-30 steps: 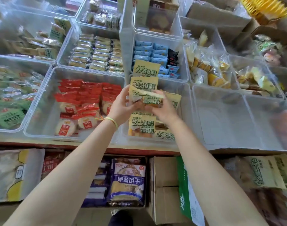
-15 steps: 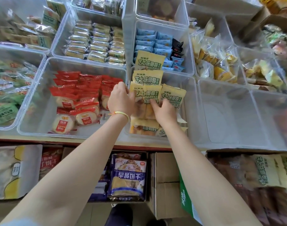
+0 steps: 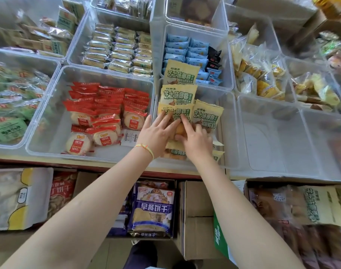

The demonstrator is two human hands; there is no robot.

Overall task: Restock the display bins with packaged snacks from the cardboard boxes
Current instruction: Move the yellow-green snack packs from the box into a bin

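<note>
Both hands, fingers flat on yellow snack packs in clear bin

We see a display counter with a pale yellow top and a red strip along its front edge running across the view. Below it, a band of grey floor shows at the bottom. Bright, even light falls from above, glaring off clear plastic in the far upper corners, where detail blurs.
</note>
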